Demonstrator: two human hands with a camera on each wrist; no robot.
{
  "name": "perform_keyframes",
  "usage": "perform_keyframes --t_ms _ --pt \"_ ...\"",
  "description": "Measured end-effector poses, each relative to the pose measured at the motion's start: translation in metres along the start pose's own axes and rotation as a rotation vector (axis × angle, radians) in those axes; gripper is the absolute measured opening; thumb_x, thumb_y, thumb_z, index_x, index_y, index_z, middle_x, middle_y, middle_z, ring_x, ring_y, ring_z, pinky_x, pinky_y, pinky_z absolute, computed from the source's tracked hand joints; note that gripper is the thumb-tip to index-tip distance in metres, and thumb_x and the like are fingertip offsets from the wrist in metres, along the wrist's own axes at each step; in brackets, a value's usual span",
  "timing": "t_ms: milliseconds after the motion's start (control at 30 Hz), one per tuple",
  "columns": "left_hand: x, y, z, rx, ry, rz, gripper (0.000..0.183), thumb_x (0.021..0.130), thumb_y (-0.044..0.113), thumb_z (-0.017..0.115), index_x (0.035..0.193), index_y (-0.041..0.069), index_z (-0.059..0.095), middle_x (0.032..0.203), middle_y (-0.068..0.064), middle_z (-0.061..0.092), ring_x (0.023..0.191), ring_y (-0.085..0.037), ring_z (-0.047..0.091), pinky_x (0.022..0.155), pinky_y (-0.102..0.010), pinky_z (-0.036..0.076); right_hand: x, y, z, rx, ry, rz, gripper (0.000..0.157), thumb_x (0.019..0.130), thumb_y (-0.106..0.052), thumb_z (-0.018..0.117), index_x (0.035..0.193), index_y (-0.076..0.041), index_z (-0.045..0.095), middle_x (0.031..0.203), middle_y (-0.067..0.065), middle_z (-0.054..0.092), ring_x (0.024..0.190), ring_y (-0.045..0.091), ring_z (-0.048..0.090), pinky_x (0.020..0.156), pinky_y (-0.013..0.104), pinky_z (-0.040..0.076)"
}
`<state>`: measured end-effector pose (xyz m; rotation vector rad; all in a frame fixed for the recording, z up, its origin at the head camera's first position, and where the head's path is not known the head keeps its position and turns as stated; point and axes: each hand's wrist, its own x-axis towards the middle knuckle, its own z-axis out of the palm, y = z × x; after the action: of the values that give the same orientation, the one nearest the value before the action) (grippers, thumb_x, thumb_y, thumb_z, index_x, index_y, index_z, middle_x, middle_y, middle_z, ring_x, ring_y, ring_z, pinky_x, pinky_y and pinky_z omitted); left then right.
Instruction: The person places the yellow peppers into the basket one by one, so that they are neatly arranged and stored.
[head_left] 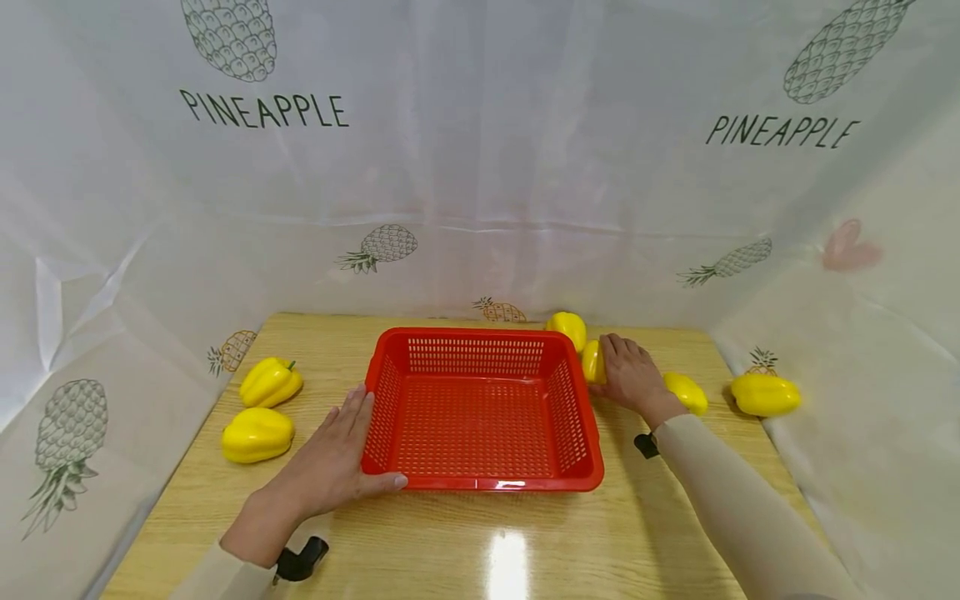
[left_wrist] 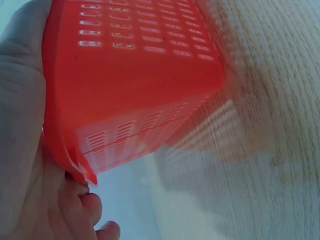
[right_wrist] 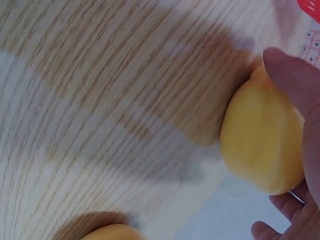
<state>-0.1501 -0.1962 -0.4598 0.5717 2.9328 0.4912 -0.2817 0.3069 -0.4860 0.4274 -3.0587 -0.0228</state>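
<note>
A red plastic basket (head_left: 480, 483) with slotted walls stands on the table, nothing inside it. My left hand (head_left: 330, 458) rests at its near left corner, fingers stretched along the left rim and thumb laid over the front rim. In the left wrist view the basket wall (left_wrist: 135, 75) fills the middle, with the fingertips right at the rim. Just beyond the basket's right side, my right hand (head_left: 633, 375) holds a yellow bell pepper (head_left: 593, 362). The right wrist view shows this pepper (right_wrist: 262, 135) between thumb and fingers, close over the wood.
Behind the held pepper sits another yellow pepper (head_left: 567, 328). Two more, an upper one (head_left: 270, 382) and a lower one (head_left: 257, 435), lie left of the basket. Right of my hand are a pepper (head_left: 686, 393) and one at the table's edge (head_left: 765, 394). Pineapple-print sheeting (head_left: 480, 183) surrounds the table.
</note>
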Motion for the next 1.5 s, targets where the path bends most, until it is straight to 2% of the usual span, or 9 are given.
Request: perform_keyframes --t_ms 333,567,733,933,1133,1300,1500 --pt "-0.001 0.003 0.001 -0.019 -0.002 0.002 0.142 0.077 0.097 0.052 0.166 -0.007 0.014 0.175 -0.026 0.009 0.162 -0.043 0.017 0.129 -0.061 0.020 -0.010 0.006 0.001 0.007 0.032 0.036 0.088 0.092 -0.037 0.082 0.150 0.008 0.035 0.152 0.032 0.045 0.137 0.053 0.047 0.110 0.071 0.042" --pt "-0.002 0.003 0.002 -0.013 0.002 0.002 0.142 0.077 0.097 0.052 0.166 -0.007 0.014 0.175 -0.026 0.009 0.162 -0.043 0.018 0.129 -0.061 0.020 -0.014 0.011 0.003 -0.015 0.058 0.045 0.097 0.091 -0.041 0.081 0.156 0.009 0.028 0.154 0.033 0.044 0.141 0.052 0.044 0.112 0.070 0.041" --pt "-0.002 0.002 0.003 -0.007 0.006 0.009 0.140 0.078 0.095 0.054 0.166 -0.007 0.015 0.175 -0.026 0.010 0.162 -0.042 0.019 0.129 -0.060 0.021 -0.015 0.015 0.003 -0.020 0.116 0.033 0.101 0.087 -0.045 0.086 0.154 0.007 0.032 0.152 0.031 0.045 0.140 0.052 0.045 0.112 0.070 0.040" --pt "-0.002 0.002 0.003 -0.006 0.010 0.007 0.139 0.079 0.094 0.056 0.166 -0.007 0.015 0.175 -0.026 0.009 0.161 -0.042 0.020 0.129 -0.060 0.021 -0.018 0.016 0.002 -0.039 0.168 0.010 0.102 0.081 -0.042 0.093 0.149 0.007 0.034 0.148 0.031 0.046 0.137 0.051 0.048 0.109 0.069 0.043" --pt "-0.002 0.001 0.002 -0.007 0.003 0.002 0.141 0.078 0.096 0.054 0.166 -0.007 0.014 0.175 -0.026 0.008 0.161 -0.043 0.020 0.129 -0.060 0.021 -0.019 0.016 -0.001 -0.048 0.172 -0.001 0.106 0.082 -0.040 0.092 0.154 0.009 0.030 0.149 0.033 0.047 0.137 0.051 0.048 0.110 0.069 0.043" --pt "-0.001 0.001 0.002 -0.014 0.001 0.000 0.139 0.079 0.094 0.056 0.166 -0.007 0.013 0.176 -0.025 0.006 0.161 -0.043 0.019 0.129 -0.061 0.021 -0.020 0.017 -0.003 -0.082 0.180 -0.007 0.103 0.084 -0.041 0.090 0.152 0.008 0.031 0.147 0.032 0.048 0.136 0.050 0.049 0.110 0.068 0.044" --pt "-0.001 0.001 0.001 -0.014 0.001 0.007 0.139 0.080 0.094 0.055 0.166 -0.007 0.013 0.175 -0.026 0.006 0.162 -0.043 0.019 0.130 -0.060 0.020 -0.019 0.019 -0.004 -0.081 0.238 -0.024 0.098 0.082 -0.043 0.090 0.146 0.007 0.034 0.141 0.031 0.050 0.130 0.050 0.051 0.106 0.067 0.047"
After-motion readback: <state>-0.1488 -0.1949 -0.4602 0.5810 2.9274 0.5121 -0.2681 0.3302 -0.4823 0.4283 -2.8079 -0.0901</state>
